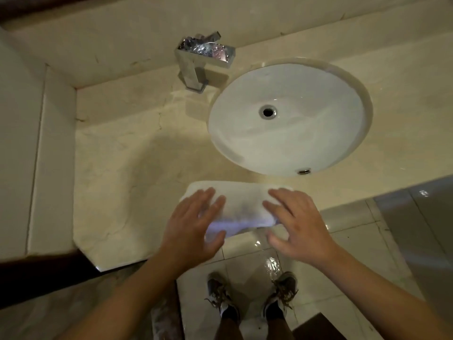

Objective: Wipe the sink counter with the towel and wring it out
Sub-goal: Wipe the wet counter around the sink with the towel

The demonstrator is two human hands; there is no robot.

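Left hand [193, 224] and right hand [297, 225], fingers spread, press the towel [241, 207] at the surface [127, 168] edge, 6 o'clock of the sink [343, 133]; its overhanging fold risks sliding floorward.

Both bare forearms reach forward from the bottom of the view and converge slightly toward each other. The left hand [193, 224] is palm down with fingers straight and spread, thumb stretched out to its inner side; its fingertips look blurred. The right hand [297, 223] mirrors it just beside, palm down, fingers splayed and slightly bent at the knuckles, thumb pointing inward toward the left hand. The two thumbs are near each other but apart. Below the wrists, two bare lower legs and laced shoes stand side by side.
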